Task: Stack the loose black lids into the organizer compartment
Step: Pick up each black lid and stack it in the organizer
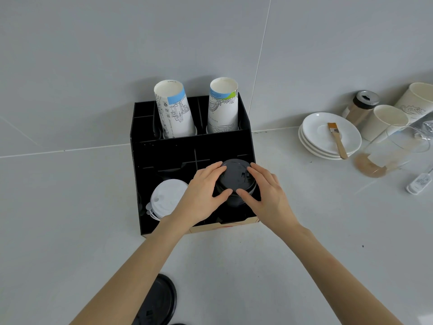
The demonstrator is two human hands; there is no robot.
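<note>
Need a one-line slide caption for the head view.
Both hands, left and right, settle a stack of black lids into the organizer beside white lids.

Black lids [235, 181] stacked — organizer's [145, 174] front-right compartment

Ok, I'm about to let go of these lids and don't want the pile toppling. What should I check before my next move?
1. Both hands on the black plastic lid stack: ok, left hand and right hand flank it.
2. Stack in the front right compartment of the black organizer: ok.
3. Stack fully seated: cannot tell.
4. White plastic lids next door undisturbed: ok.
5. All loose lids collected: not ok, a black round lid lies on the grey counter.
</note>
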